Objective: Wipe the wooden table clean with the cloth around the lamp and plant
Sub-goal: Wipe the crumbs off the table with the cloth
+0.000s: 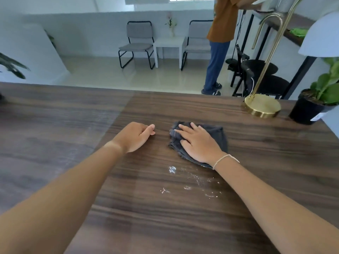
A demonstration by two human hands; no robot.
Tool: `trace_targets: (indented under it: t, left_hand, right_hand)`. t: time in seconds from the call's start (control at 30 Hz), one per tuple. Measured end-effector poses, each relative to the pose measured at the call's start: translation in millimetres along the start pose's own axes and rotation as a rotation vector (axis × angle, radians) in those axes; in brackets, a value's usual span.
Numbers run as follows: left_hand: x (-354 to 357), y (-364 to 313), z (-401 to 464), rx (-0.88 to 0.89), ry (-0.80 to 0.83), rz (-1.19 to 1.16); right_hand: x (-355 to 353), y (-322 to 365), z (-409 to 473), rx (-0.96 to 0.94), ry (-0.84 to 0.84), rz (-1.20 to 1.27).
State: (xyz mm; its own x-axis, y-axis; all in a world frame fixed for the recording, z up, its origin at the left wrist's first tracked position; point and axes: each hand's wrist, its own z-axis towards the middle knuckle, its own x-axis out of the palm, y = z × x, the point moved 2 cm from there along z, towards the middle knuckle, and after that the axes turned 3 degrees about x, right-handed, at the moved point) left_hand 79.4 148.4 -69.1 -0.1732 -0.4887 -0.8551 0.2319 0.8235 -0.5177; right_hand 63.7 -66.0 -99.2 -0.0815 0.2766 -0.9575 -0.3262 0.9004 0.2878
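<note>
A folded dark grey cloth (219, 133) lies on the dark wooden table (165, 208), a little right of centre. My right hand (198, 143) presses flat on top of it, fingers spread. My left hand (136, 135) rests on the bare wood just left of the cloth, fingers loosely curled, holding nothing. White crumbs and smears (190, 182) lie on the wood just in front of the cloth. A brass lamp with a round base (261, 105) stands at the far right edge, and beside it a potted green plant in a black pot (308, 109).
The table's far edge runs across the view behind the hands. Beyond it a person in an orange top (222, 21) stands near black stools (260, 68). Two grey chairs and a small white table (168, 44) stand by the back wall. Plant leaves (11, 65) show at left.
</note>
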Motion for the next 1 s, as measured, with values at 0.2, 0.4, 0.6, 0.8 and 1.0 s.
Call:
trace_targets:
  t: [0.2,0.4,0.6,0.8,1.0]
  left_hand:
    - [-3.3,-0.7,-35.8,0.012,0.019,0.081]
    - [0.5,7.2,-69.0,0.129,0.048,0.151]
    - [-3.6,16.1,-98.5,0.131,0.130,0.289]
    - [-10.1,17.0,-119.3,0.176,0.150,0.320]
    - [-10.6,21.2,-124.1,0.185,0.133,0.280]
  right_hand:
    - [-4.5,-1.3,-99.0,-0.170,0.059,0.104]
    - [-14.1,-8.2,-57.7,0.241,0.003,0.006]
    - [16.0,82.6,-82.0,0.038,0.011,-0.018]
    - [7.7,68.4,-176.4,0.057,0.012,0.096]
    - [4.1,48.2,-115.8,0.462,-0.070,-0.031]
